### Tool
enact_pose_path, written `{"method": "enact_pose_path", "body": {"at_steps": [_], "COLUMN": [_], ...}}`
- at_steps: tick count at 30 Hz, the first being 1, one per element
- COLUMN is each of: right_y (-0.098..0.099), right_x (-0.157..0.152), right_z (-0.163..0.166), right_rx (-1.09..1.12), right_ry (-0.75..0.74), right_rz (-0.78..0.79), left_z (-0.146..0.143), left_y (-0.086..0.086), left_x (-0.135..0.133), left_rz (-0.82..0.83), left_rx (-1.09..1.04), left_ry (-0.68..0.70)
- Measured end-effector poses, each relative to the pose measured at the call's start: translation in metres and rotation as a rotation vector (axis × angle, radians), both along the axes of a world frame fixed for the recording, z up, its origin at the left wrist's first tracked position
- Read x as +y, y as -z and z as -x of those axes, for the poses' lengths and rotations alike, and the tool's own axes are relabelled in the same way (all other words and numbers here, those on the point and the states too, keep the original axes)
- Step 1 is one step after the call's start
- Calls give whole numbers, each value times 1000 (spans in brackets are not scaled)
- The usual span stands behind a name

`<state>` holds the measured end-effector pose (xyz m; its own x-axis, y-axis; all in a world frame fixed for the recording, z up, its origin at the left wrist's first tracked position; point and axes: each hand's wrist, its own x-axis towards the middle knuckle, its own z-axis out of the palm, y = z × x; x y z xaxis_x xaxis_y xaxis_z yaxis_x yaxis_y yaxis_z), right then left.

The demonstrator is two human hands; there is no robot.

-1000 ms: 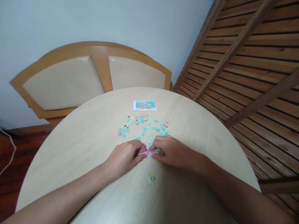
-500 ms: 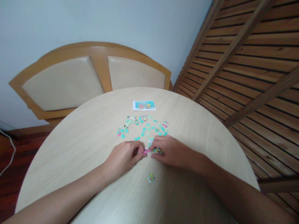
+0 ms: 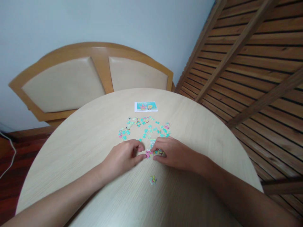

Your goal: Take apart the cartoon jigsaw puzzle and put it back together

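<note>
Round tabletop (image 3: 71, 151): pink puzzle pieces (image 3: 148, 154) lie between left hand (image 3: 123, 154), thumb and fingers apart, and right hand (image 3: 175, 153), whose grip I can't tell

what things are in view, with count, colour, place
wall: one, pale blue, back
table: one, pale wood, centre
seat back: one, tan and cream, behind table
slats: many, brown, right
floor: one, reddish, left
cord: one, white, left
card: one, turquoise and white, upper centre
loose puzzle pieces: many, mostly turquoise, below card
puzzle cluster: one, multicoloured, centre
nearest puzzle clump: one, greenish yellow, lower centre
left hand: one, bare, thumb at cluster
right hand: one, bare, over cluster
forearms: two, bare, lower corners
</note>
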<state>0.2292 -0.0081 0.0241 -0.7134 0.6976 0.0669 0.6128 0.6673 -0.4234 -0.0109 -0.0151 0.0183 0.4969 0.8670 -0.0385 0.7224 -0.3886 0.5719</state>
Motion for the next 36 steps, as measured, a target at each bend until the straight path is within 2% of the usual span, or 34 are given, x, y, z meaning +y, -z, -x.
{"method": "enact_pose_path", "body": {"at_steps": [3, 10, 19, 26, 32, 34, 36], "right_y": [0, 2, 4, 9, 1, -2, -2], "right_x": [-1, -3, -5, -7, -4, 3, 15], "right_z": [1, 8, 12, 16, 12, 4, -8], "right_rx": [-9, 0, 20, 71, 71, 82, 92], "right_ry": [4, -5, -60, -93, -152, -77, 103], "right_rz": [-20, -84, -99, -44, -25, -54, -110], "left_z": [0, -3, 1, 2, 14, 16, 15], "left_y": [0, 3, -1, -1, 1, 0, 0], "left_x": [-1, -3, -1, -1, 10, 11, 10], "left_rz": [-57, -58, -98, -106, -156, -171, -190], "left_rx": [27, -5, 65, 52, 17, -7, -30], "left_ry": [28, 76, 64, 124, 164, 175, 167]}}
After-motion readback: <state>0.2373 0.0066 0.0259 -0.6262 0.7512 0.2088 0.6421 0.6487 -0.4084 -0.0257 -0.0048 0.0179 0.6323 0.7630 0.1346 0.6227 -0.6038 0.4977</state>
